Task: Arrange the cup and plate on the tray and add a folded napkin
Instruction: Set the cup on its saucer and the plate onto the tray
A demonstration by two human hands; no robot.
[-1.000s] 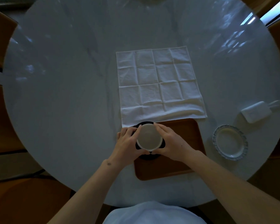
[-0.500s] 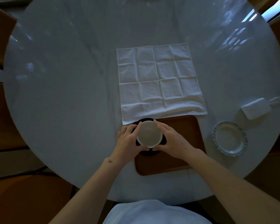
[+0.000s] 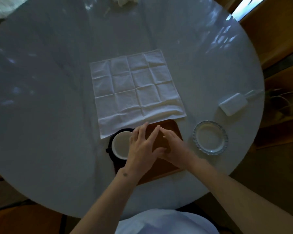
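White marble-like stone is seen on the round table [image 3: 57,115], with pale light spots on it. Brown wooden chairs [image 3: 276,29] are set around it. A white napkin [image 3: 135,92] is spread flat, its near edge laid over the brown tray [image 3: 169,132]. The cup [image 3: 121,146] is set on the tray's left end. The plate [image 3: 210,137] is left on the table, right of the tray. Nothing is held: the left hand [image 3: 142,147] and right hand [image 3: 174,146] are kept loose above the tray, each grip wide.
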